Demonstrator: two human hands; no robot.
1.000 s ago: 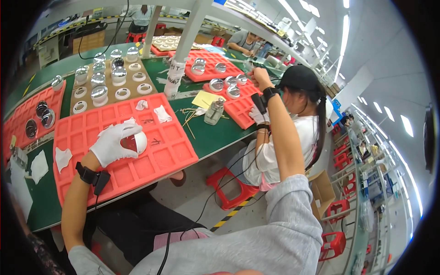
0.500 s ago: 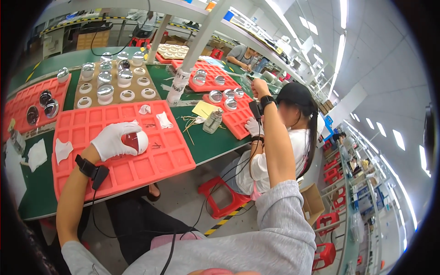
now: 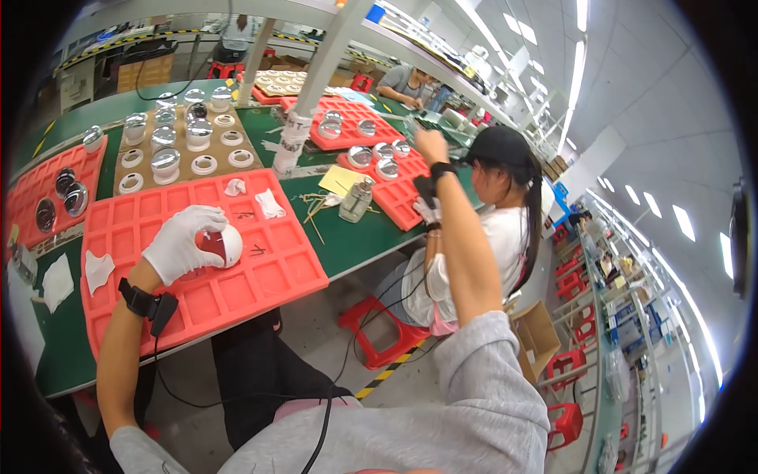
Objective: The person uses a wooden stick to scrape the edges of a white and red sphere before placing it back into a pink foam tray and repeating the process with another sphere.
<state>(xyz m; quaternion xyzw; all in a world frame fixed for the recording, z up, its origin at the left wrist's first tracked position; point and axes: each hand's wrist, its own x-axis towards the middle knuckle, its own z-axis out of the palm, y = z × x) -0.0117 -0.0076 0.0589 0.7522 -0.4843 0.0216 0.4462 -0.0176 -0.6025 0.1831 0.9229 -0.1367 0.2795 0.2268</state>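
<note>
My left hand (image 3: 185,243), in a white glove, is closed around a round white piece (image 3: 232,245) with a shiny dome that reflects red. It rests on the pink-red compartment tray (image 3: 276,272) in front of me. My bare right hand (image 3: 431,148) is raised at the end of an outstretched arm, beside a person in a black cap. Its fingers are curled closed, and what they hold, if anything, I cannot make out. Crumpled white wipes (image 3: 270,204) and thin sticks (image 3: 257,250) lie on the tray.
Behind the tray, a brown board (image 3: 225,166) bears white rings and mirrored domes. A glass bottle (image 3: 356,200), a yellow paper (image 3: 341,180) and loose sticks lie to the right. A white-wrapped post (image 3: 290,146) rises there. The seated person (image 3: 493,245) and a red stool (image 3: 379,332) are close by.
The view has shifted, and the bench items sit slightly lower and further left. My left hand keeps its grip on the domed piece. My right hand stays raised and closed.
</note>
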